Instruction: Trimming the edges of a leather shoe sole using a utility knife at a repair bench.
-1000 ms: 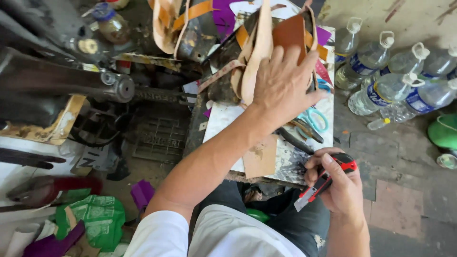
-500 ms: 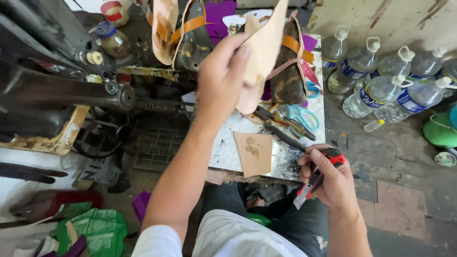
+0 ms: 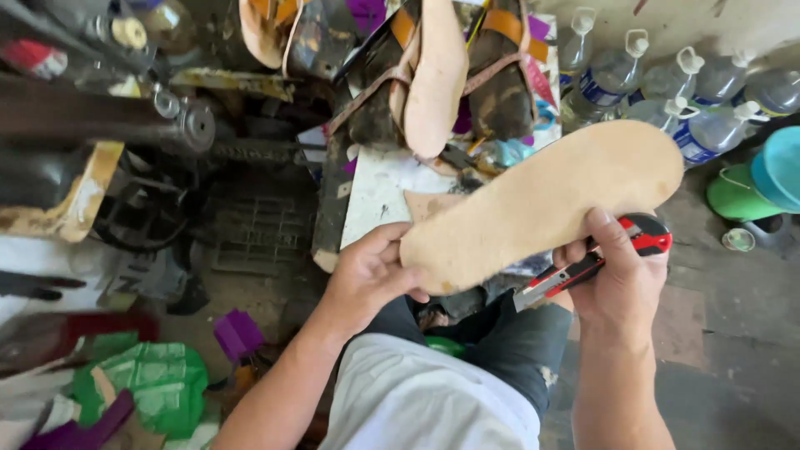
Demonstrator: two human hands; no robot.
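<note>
A tan shoe insole [image 3: 542, 204] is held flat over my lap, its heel end pinched by my left hand [image 3: 367, 275]. My right hand [image 3: 617, 279] grips a red and black utility knife [image 3: 596, 260] and its thumb presses on the insole's lower edge. The knife's blade end points left under the insole. Beyond the hands stands a small white worktable [image 3: 379, 192] with a brown leather piece lying on it.
Sandals and another pale sole [image 3: 433, 75] lie piled at the table's far end. Several plastic water bottles [image 3: 667, 92] stand at the right by a green and teal tub [image 3: 762, 179]. A dark machine [image 3: 108, 125] is at the left, green bags [image 3: 142, 383] below it.
My left hand lifted an insole from the pile at the far end of the table and brought it down over my lap. My right hand with the knife rose to meet it.
</note>
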